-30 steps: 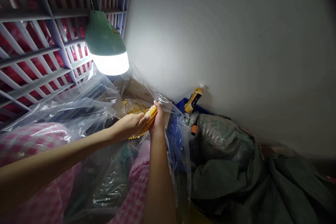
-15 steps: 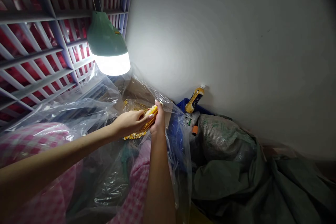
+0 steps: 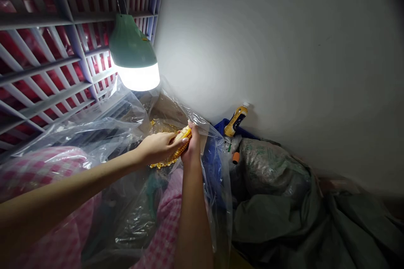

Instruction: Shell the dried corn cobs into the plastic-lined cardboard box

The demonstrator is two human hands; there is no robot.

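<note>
White plaster wall point(image 3: 284, 50) fills the right and back, brightest beside a lit green lamp point(image 3: 134, 46) that hangs on thin wire before a slatted lattice point(image 3: 38, 20), red behind the slats. Clear plastic point(image 3: 109, 128) spreads below, creased and shiny, around a heap of loose kernels point(image 3: 160, 164). To the right: a yellow bottle point(image 3: 236, 122) leaning in a blue crate point(image 3: 221, 126), a bulging sack point(image 3: 271, 164), dark green cloth point(image 3: 268, 218) in folds. Ear of corn point(image 3: 184, 145) held just above the kernels, tilted, upper end to the right; yellow rows along the right flank, a pale stripped strip on the upper left. Right grip point(image 3: 192, 147) clasps the ear from the right, thumb near its top; left grip point(image 3: 159, 147) closes on it from the left, thumb laid across. Fingers of both mostly hidden; the ear's lower end is partly covered. Left forearm cut off at the left edge, right at the bottom. Pink checked fabric point(image 3: 167, 210) is cropped below; items under the plastic too murky to name.
</note>
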